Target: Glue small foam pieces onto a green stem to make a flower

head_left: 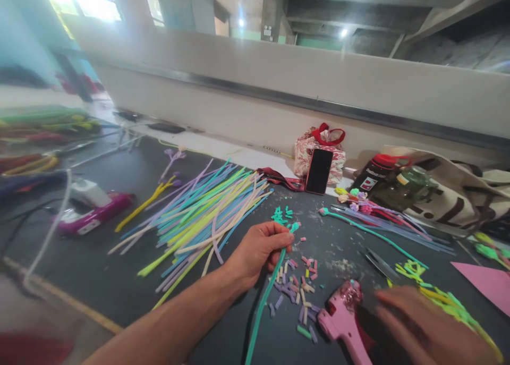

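In front of you lies the dark tabletop (95, 269), with a broad pile of pastel stems (203, 216) fanned across its middle. At the far right sits a canvas bag (446, 205), with a red-topped bottle (376, 173) beside it. Your right hand (426, 317) is blurred at the lower right, near the glue gun; you cannot tell whether it is wide, narrow or holding anything. Your left hand (265, 251) is closed, pinching the green stem (261, 306) just below its knobbly tip, while the rest runs down toward you. The pink glue gun (342, 322) lies right of that stem. Farther back, a patterned bag (300, 155) stands behind an upright phone (319, 171). A metal-bladed tool (380, 264) lies beyond the glue gun. Smallest are the mixed short pieces (292, 289) between stem and glue gun, and the green bits (281, 215) beyond your left hand.
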The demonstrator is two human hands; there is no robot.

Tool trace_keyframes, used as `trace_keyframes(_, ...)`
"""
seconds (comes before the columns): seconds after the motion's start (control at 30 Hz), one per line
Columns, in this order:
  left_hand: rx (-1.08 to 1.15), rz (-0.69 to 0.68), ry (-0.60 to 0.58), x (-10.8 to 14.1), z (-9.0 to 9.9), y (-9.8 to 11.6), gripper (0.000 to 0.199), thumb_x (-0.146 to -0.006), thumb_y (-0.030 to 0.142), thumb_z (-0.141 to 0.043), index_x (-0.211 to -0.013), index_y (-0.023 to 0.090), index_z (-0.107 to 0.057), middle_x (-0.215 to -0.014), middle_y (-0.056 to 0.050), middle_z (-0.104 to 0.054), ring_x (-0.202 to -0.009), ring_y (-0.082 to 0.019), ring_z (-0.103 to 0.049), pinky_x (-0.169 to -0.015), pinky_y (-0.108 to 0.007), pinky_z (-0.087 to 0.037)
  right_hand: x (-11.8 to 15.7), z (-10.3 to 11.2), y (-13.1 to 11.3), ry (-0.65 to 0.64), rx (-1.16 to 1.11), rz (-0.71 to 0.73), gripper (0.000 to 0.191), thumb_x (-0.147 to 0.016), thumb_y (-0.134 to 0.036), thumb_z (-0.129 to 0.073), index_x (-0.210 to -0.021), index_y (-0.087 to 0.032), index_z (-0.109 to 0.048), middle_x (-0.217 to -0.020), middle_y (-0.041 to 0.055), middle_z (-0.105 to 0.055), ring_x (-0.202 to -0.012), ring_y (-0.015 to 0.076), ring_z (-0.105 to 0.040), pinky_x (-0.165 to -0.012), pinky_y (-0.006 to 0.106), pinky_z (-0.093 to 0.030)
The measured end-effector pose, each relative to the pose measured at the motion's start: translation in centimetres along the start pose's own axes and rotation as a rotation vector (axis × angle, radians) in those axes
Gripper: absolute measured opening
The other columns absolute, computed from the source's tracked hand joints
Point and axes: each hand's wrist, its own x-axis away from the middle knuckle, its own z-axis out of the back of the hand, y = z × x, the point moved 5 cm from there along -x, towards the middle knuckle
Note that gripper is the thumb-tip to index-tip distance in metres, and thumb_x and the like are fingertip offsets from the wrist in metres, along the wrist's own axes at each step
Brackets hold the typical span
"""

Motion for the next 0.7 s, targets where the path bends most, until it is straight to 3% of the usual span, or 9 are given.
trace_keyframes(0.03, -0.003, 0.004, -0.005, 0.0, 0.0, 0.0, 0.019, -0.064, 0.028, -0.067, -0.064, 0.015, -0.054, -0.053, 0.005, -0.055, -0.032, 0.0, -0.034, -0.03, -0.012, -0.023, -1.9, 0.1, 0.2, -0.069, -0.048, -0.043, 0.019, -0.085, -0.034, -0.045, -0.088, -0.025, -0.062, -0.084, 0.0023, -0.067, -0.072, 0.0164, -0.065, -0.06, 0.023, -0.05)
trace_keyframes(0.17, 0.006, -0.003, -0.013, 0.0, 0.0, 0.1, 0.018, -0.066, 0.028, -0.066, -0.065, 0.015, -0.053, -0.052, 0.006, -0.054, -0.032, 0.0, -0.034, -0.03, -0.013, -0.022, -9.8, -2.1, -1.3, -0.325, -0.189, 0.071, 0.021, -0.086, -0.02, -0.042, -0.086, -0.021, -0.063, -0.08, 0.0038, -0.064, -0.074, 0.0161, -0.061, -0.064, 0.026, -0.045)
trace_keyframes(0.27, 0.02, 0.01, -0.022, 0.0, 0.1, 0.2, 0.018, -0.066, 0.027, -0.065, -0.064, 0.015, -0.052, -0.05, 0.006, -0.053, -0.031, 0.0, -0.032, -0.031, -0.014, -0.021, -13.5, -4.9, -1.8, -0.391, -0.199, 0.102, 0.018, -0.082, -0.017, -0.048, -0.09, -0.02, -0.064, -0.084, 0.0038, -0.064, -0.079, 0.0162, -0.06, -0.068, 0.026, -0.043)
trace_keyframes(0.47, 0.045, 0.048, -0.068, 0.4, -0.1, 0.0, 0.018, -0.067, 0.028, -0.065, -0.066, 0.015, -0.052, -0.052, 0.005, -0.054, -0.032, 0.0, -0.032, -0.032, -0.014, -0.02, -14.4, -8.4, -1.6, -0.466, -0.185, 0.112, 0.014, -0.08, -0.018, -0.05, -0.082, -0.019, -0.064, -0.078, 0.0041, -0.061, -0.071, 0.0166, -0.056, -0.062, 0.026, -0.038)
trace_keyframes(0.57, 0.046, 0.045, -0.091, 0.5, -0.3, -0.1, 0.019, -0.067, 0.029, -0.064, -0.065, 0.015, -0.052, -0.054, 0.005, -0.055, -0.033, 0.0, -0.032, -0.032, -0.014, -0.019, -14.6, -8.6, -1.4, -0.47, -0.208, 0.082, 0.015, -0.08, -0.017, -0.047, -0.074, -0.018, -0.061, -0.075, 0.0031, -0.059, -0.067, 0.0155, -0.054, -0.06, 0.025, -0.036)
trace_keyframes(0.7, 0.065, 0.046, -0.1, 0.4, -0.3, -0.2, 0.019, -0.067, 0.03, -0.064, -0.064, 0.015, -0.053, -0.052, 0.005, -0.053, -0.032, 0.0, -0.031, -0.031, -0.015, -0.018, -14.7, -7.2, -1.5, -0.458, -0.291, 0.018, 0.012, -0.081, -0.019, -0.046, -0.076, -0.018, -0.057, -0.07, 0.0007, -0.058, -0.064, 0.0137, -0.054, -0.057, 0.024, -0.037)
